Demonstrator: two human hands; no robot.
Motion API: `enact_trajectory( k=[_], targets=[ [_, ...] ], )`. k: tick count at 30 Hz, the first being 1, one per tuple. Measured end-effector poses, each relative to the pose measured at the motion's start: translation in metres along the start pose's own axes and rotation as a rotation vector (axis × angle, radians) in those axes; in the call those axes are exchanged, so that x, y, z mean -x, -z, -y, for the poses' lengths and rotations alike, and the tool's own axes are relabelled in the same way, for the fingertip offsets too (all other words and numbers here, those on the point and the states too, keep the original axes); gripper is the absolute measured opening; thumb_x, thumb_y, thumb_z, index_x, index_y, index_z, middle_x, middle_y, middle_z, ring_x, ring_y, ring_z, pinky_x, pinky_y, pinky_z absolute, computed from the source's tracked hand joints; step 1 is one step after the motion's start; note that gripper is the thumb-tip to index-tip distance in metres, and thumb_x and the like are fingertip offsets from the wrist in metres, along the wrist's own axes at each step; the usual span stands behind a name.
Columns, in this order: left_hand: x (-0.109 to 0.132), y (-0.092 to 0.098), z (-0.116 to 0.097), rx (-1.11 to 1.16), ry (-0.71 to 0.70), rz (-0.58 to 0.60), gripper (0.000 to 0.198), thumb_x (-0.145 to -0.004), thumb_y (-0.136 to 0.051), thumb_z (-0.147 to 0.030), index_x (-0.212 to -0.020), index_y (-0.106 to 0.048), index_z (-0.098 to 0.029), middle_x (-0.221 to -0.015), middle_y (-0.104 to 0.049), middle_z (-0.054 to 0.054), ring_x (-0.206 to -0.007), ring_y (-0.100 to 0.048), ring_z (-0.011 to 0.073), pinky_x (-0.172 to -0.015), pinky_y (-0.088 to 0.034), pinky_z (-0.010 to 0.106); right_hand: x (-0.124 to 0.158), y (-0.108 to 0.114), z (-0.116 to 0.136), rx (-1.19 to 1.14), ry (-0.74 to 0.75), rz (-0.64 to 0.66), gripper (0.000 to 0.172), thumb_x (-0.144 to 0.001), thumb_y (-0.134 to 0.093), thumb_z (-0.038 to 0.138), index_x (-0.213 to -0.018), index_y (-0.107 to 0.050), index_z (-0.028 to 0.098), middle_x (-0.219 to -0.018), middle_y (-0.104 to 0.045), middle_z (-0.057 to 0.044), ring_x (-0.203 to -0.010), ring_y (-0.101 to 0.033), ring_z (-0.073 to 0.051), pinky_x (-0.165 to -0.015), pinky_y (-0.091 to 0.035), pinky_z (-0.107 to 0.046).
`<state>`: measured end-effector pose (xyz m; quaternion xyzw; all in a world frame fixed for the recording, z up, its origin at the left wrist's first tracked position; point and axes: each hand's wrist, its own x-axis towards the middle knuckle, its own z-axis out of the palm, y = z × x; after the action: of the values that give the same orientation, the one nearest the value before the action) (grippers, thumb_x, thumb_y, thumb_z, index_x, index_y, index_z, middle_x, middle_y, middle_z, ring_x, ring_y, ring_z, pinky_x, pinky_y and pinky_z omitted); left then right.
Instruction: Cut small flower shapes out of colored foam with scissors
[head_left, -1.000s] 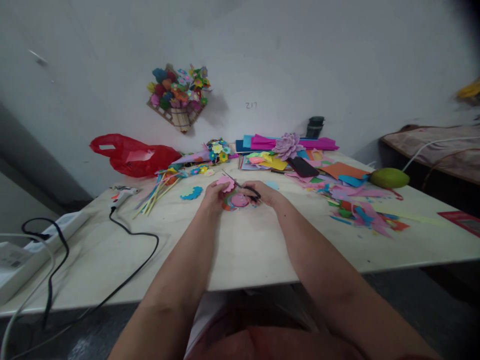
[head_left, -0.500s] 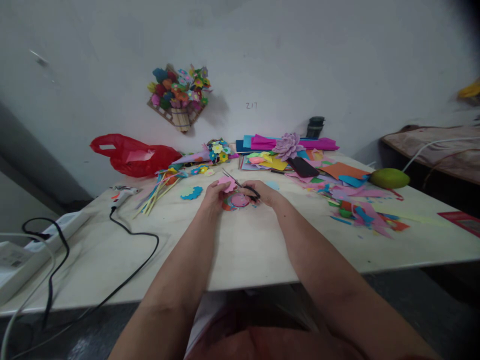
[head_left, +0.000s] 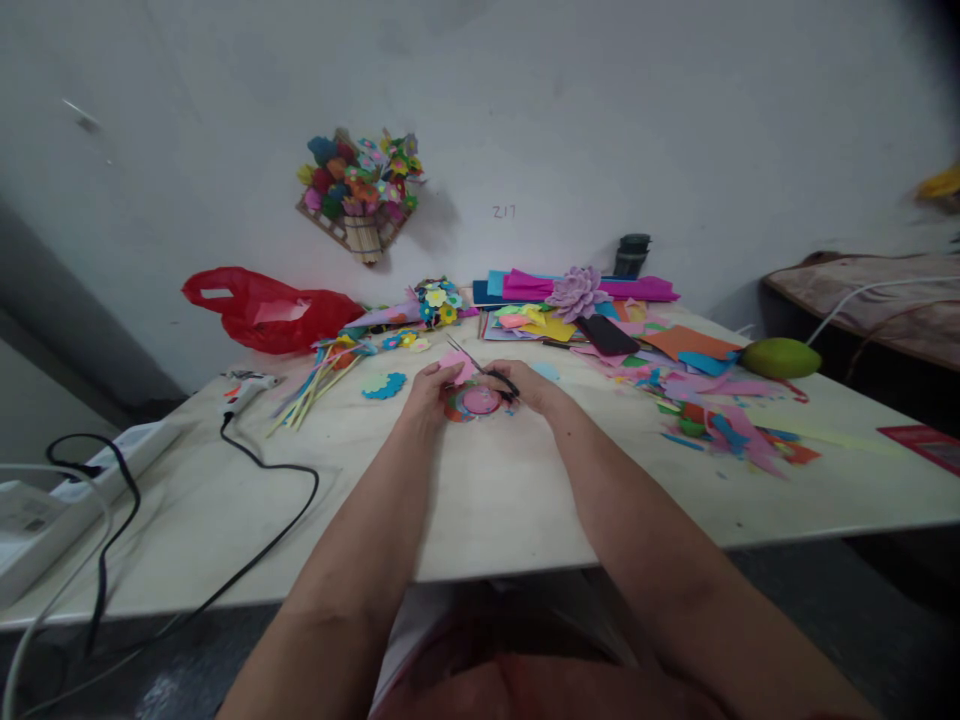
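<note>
Between the fingers of my left hand (head_left: 433, 388) is a small piece of pink paper (head_left: 459, 366). My right hand (head_left: 531, 386) grips black-handled scissors (head_left: 504, 379), whose blades point up and left beside the pink piece. Whether the blades touch the paper I cannot tell. Beneath both hands lies a round, multicoloured piece with a pink centre (head_left: 480, 402), flat on the table. Left of my hands rest blue scalloped paper cut-outs (head_left: 385, 387).
A glue gun (head_left: 247, 392) with a black cord lies at left near a power strip (head_left: 142, 450). Behind stand a red bag (head_left: 281, 318) and paper flowers (head_left: 439, 300). At right are paper scraps (head_left: 720, 415), a dark phone (head_left: 607, 335) and a green fruit (head_left: 781, 358).
The pink paper has turned slightly in my left fingers, and its outline looks different. Both hands stay in nearly the same place, scissors still in the right.
</note>
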<state>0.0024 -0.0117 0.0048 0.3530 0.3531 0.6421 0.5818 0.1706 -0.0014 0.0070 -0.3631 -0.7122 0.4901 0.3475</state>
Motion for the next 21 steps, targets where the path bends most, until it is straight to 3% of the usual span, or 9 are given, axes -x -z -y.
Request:
enact_trajectory(
  k=[21],
  targets=[
    [-0.005,0.000,0.007,-0.046,-0.027,-0.036,0.028,-0.047,-0.081,-0.020,-0.063,-0.059,-0.014,-0.057,-0.057,-0.001,-0.049,-0.050,0.0069,-0.049,-0.047,0.020,0.000,-0.011,0.007,0.001,-0.034,-0.047,0.022,-0.077,-0.061,0.036,-0.082,-0.057,0.015,-0.046,-0.050,0.005,-0.034,-0.043,-0.006,-0.030,-0.026,-0.016]
  ],
)
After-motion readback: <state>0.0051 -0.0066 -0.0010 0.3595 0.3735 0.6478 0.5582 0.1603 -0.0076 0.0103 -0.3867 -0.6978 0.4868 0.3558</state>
